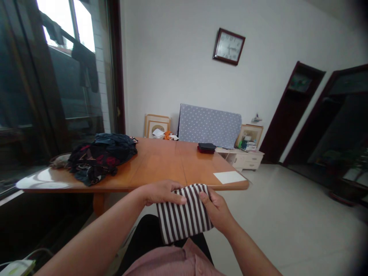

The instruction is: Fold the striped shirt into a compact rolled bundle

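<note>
Between my two hands is a folded piece of striped cloth (185, 216), brown and white, held above my lap in front of the table's near edge. My left hand (163, 193) grips its upper left side, thumb lying across the stripes and the other fingers behind. At the upper right, my right hand (215, 209) pinches the cloth with the thumb on top; its remaining fingers are hidden underneath. Whether the cloth is a garment or a towel I cannot tell.
On the wooden table (158, 161) lies a heap of dark clothes (100, 155) at left. A small stack of folded dark cloth (206, 148) sits at the far right, with a white sheet (229, 177) near the right corner. Behind stands a low white cabinet (244, 159).
</note>
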Action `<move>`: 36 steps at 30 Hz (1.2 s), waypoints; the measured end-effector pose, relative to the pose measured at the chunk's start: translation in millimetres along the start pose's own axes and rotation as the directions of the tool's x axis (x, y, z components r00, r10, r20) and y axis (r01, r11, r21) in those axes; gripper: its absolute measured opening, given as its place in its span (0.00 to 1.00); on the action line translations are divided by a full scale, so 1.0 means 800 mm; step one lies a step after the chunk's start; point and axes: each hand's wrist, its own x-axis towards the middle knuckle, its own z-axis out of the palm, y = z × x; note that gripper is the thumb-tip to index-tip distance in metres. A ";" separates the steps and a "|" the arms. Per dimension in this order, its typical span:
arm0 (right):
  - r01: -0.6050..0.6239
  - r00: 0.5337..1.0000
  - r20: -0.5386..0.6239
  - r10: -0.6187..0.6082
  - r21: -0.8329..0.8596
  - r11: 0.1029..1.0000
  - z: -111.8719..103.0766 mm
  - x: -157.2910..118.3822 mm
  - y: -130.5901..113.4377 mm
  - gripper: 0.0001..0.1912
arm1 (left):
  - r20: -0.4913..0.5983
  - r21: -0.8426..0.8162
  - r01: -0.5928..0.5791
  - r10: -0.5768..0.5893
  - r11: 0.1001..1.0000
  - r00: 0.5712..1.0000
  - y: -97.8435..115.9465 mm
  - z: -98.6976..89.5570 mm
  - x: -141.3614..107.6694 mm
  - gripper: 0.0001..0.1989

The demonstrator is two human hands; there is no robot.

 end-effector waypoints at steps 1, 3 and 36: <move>0.004 1.000 -0.002 -0.004 -0.005 1.000 0.000 0.001 0.001 0.22 | -0.024 0.055 0.011 -0.010 0.998 1.000 0.001 0.003 0.003 0.22; 0.007 1.000 -0.010 -0.007 -0.015 1.000 -0.001 0.002 0.003 0.23 | -0.081 0.137 0.004 0.007 0.991 0.997 0.000 0.007 0.007 0.20; -0.438 0.693 0.105 0.713 0.847 0.301 0.032 0.001 0.046 0.20 | 0.003 0.996 0.068 0.784 -0.057 0.621 -0.079 0.065 0.013 0.22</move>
